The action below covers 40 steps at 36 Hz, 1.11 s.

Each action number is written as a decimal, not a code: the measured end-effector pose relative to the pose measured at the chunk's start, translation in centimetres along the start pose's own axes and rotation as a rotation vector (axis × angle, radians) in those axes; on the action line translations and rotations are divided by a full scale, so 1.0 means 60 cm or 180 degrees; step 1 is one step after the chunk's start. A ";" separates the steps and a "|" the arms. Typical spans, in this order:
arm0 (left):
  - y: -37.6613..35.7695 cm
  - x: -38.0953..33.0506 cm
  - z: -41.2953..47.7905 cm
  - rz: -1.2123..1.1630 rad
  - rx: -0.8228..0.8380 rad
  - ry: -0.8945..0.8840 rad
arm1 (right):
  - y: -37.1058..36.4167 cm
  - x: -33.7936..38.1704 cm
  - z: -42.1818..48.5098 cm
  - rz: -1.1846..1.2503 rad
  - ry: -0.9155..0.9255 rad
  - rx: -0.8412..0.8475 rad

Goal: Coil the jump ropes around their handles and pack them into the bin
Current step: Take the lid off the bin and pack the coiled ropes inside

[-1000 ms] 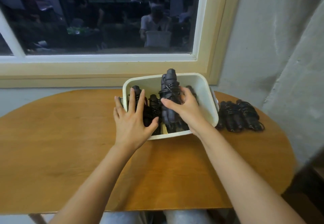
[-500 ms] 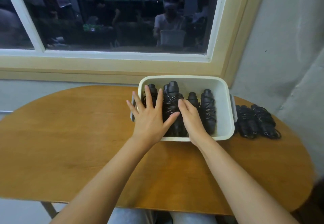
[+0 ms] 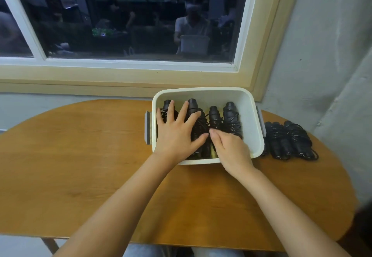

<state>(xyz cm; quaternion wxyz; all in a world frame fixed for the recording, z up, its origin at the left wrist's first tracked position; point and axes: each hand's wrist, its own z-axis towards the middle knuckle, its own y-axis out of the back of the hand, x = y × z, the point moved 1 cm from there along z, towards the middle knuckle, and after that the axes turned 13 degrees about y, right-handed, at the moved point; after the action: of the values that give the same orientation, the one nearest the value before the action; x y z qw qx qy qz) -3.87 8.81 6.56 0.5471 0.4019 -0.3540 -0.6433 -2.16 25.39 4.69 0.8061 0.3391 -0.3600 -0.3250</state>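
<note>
Well, on the left the rounded wooden worktop point(image 3: 80, 156) runs under a dark window point(image 3: 130, 15) with a pale frame. Further along, toward the window side, stands the white bin point(image 3: 254, 127), with a grey grip point(image 3: 148, 127) on its left wall. Inside it the coiled jump ropes point(image 3: 231, 117) lie side by side, black cord wound round black handles, their ends pointing at the window. The left hand point(image 3: 177, 134) lies flat on the bundles at the left of the bin. Its fingers point(image 3: 170, 111) are straight and spread well apart, and its thumb stretches toward the middle. Just beside that thumb is the right hand point(image 3: 231, 150), reaching in over the near rim with its knuckles up. Its fingers point(image 3: 216, 136) are bent downward and close together, the tips pushed in among the cords at the middle of the bin. I cannot tell whether they pinch a cord or only press on it. The bundle furthest right in the bin lies just beyond those fingertips. To the right of the bin, on the worktop and just beside its right wall, lie the spare bundles point(image 3: 289, 140), also black and wound up, with neither hand touching them. A rough grey wall point(image 3: 322, 55) closes off that side.
</note>
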 end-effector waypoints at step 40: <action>-0.018 0.023 0.033 0.0314 -0.0223 0.0152 | 0.016 -0.108 -0.048 -0.0691 0.1491 -0.0475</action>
<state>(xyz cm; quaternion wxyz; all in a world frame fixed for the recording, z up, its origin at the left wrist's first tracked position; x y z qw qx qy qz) -6.22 7.62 6.23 0.6002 0.3798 -0.3375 -0.6178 -3.00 31.84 1.64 0.8506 0.3813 -0.1002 -0.3479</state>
